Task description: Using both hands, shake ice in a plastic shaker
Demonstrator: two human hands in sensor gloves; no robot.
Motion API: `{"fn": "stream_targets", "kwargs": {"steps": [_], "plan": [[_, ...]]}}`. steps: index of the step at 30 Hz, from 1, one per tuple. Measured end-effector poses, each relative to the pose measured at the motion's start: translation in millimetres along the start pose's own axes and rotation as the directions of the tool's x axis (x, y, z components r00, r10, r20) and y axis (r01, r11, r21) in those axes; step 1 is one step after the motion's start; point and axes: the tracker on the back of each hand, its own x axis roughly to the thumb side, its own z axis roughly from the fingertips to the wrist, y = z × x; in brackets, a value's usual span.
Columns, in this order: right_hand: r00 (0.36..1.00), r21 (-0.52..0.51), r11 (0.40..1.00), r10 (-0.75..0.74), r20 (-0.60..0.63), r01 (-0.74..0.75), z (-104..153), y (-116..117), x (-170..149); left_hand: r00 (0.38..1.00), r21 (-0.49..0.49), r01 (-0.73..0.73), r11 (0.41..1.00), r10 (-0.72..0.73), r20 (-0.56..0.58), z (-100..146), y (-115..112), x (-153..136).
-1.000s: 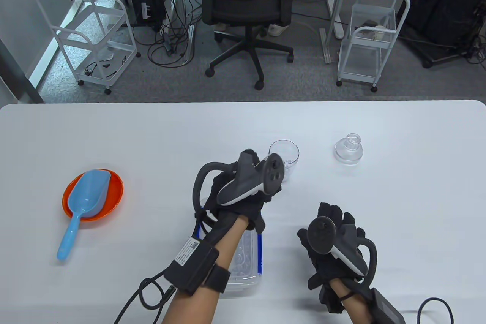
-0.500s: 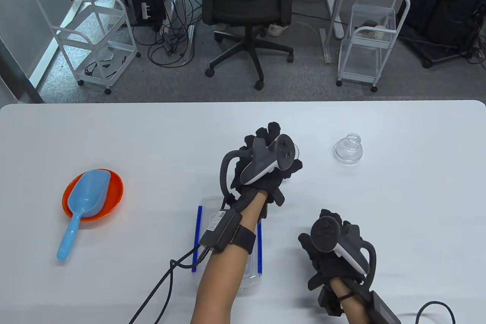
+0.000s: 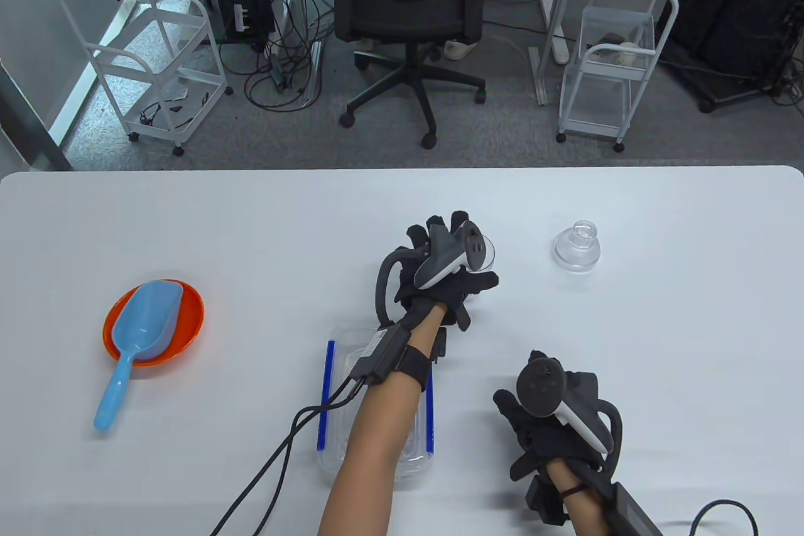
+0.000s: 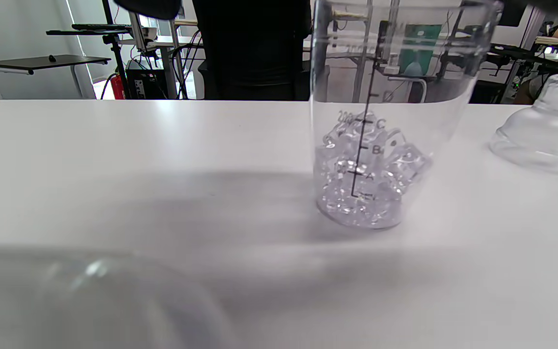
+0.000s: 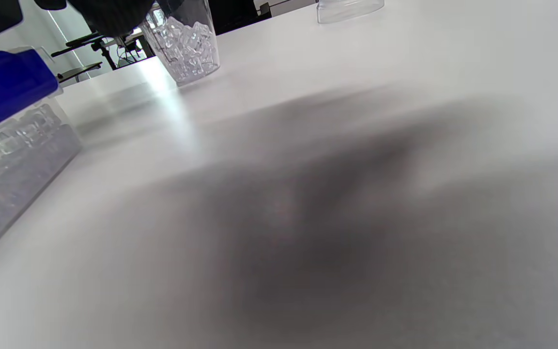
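Observation:
The clear plastic shaker cup [image 3: 492, 253] stands upright on the white table, mostly hidden under my left hand [image 3: 461, 253]. The left wrist view shows the cup [image 4: 371, 160] with ice cubes in its lower part. My left fingers are spread around its rim with a gap to the wall. The cup also shows in the right wrist view [image 5: 187, 43]. The clear domed lid [image 3: 576, 247] sits on the table to the cup's right and shows in the left wrist view [image 4: 545, 140]. My right hand [image 3: 540, 398] rests low near the table's front, holding nothing.
A clear ice box [image 3: 342, 347] with blue strips lies under my left forearm and shows in the right wrist view [image 5: 7, 126]. An orange bowl [image 3: 188, 322] holding a blue scoop [image 3: 141, 322] sits at the left. A cable trails from my left wrist.
My left hand moved from above the ice box forward to the shaker cup and lowered over its rim. My right hand barely moved.

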Motion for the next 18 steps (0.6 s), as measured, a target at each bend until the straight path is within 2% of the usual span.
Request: {"fn": "stream_targets", "kwargs": {"steps": [4,9,18], "plan": [[1.000,0.011,1.000,-0.003,-0.016,0.003,-2,2,-2,0.998,-0.040,-0.070,0.997,0.070,0.002,-5,-5,-2],[1.000,0.008,1.000,-0.002,-0.024,0.002,-2,2,-2,0.997,-0.101,-0.073,0.992,0.072,-0.019,-13,-10,-3],[1.000,0.012,1.000,-0.005,-0.029,0.005,-2,3,-2,0.990,-0.129,-0.142,0.981,0.138,-0.035,-19,-13,-5]]}}
